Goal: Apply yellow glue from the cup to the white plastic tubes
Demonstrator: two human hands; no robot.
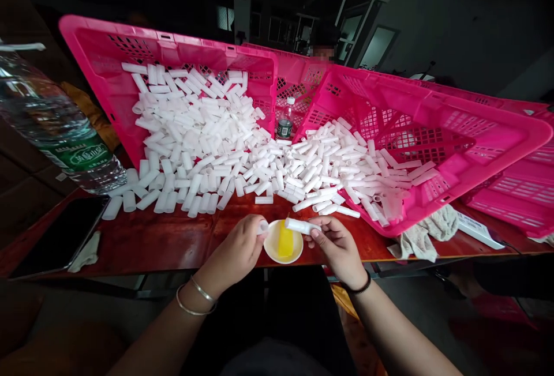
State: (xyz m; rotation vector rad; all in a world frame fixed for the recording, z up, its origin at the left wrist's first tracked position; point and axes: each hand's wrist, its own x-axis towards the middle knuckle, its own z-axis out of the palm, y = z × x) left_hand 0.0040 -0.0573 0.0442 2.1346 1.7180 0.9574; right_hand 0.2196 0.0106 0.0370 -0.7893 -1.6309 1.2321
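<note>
My left hand [242,244] is closed round a short white plastic tube [262,227], mostly hidden by the fingers, its end facing right. Between thumb and fingers my right hand [337,246] pinches a longer white tube [299,226], which points left toward the other one. The two pieces are apart. Just under them a small white dish [273,252] sits at the table's front edge, with a yellow block [285,239] in it. Beyond my hands, a big pile of loose white tubes [203,128] spills onto the red table.
Two pink plastic crates [255,59] [485,134] lie tipped toward me, tubes pouring from both. At left are a large water bottle [93,162] and a black phone [60,237]. A small bottle [285,119] stands between the crates. A cloth [426,232] and white box [478,230] lie right.
</note>
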